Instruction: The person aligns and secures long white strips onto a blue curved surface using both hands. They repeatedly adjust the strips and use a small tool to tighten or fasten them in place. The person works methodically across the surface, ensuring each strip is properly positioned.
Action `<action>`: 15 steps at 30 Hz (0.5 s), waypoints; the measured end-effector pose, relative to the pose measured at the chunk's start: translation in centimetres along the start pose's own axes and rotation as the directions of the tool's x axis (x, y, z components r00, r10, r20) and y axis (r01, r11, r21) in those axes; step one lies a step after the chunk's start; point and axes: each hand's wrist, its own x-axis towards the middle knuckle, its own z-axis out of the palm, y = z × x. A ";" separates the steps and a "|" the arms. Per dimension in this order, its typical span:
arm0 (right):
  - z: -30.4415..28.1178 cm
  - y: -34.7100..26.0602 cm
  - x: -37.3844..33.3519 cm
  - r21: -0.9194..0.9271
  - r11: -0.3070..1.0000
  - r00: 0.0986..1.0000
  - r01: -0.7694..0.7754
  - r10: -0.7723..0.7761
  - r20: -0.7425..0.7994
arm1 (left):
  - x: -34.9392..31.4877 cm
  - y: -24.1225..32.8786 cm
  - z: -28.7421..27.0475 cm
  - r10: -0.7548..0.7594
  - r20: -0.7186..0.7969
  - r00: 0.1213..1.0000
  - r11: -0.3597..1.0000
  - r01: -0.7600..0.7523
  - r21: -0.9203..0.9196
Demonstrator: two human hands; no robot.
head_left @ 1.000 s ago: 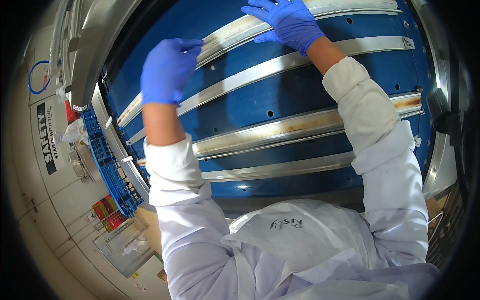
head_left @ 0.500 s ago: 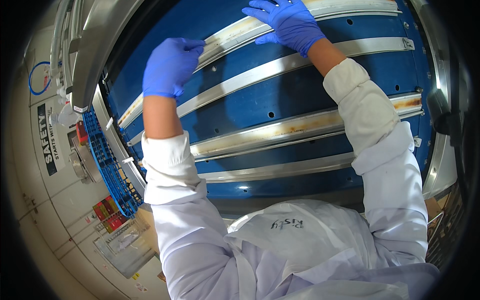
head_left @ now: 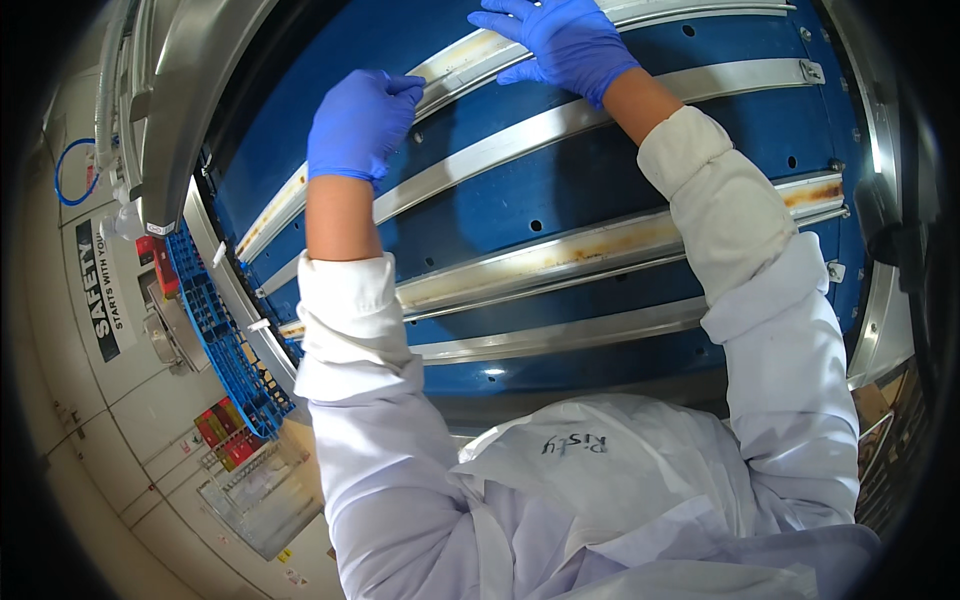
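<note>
My left hand (head_left: 362, 125), in a blue glove, is closed over the farthest pale metal rail (head_left: 465, 62). Its fingers are curled and their tips pressed together, and whatever they pinch is hidden. Farther right, my right hand (head_left: 572, 45), also gloved in blue, reaches over the same rail with fingers spread and thumb apart, holding nothing. Its fingertips lie close to the picture's top edge. The rail crosses a dark blue panel (head_left: 480, 195) dotted with small holes. Brownish stains mark parts of the metal.
Nearer to me, a flat metal strip (head_left: 470, 160), a rust-stained rail (head_left: 560, 250) and another strip (head_left: 570, 335) span the panel. A steel frame (head_left: 185, 120) rises at left, beside a blue plastic grid (head_left: 215, 330). A dark fitting (head_left: 885, 215) is on the right.
My left hand has slid a little to the right along the far rail, fingers still curled. My right hand has shifted slightly up and left, still spread. The view has tilted slightly.
</note>
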 end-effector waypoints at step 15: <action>0.6 0.0 -0.3 -0.048 0.999 1.000 -0.002 0.002 0.000 | 0.6 1.6 1.0 -0.038 0.018 0.999 0.989 0.040 -0.145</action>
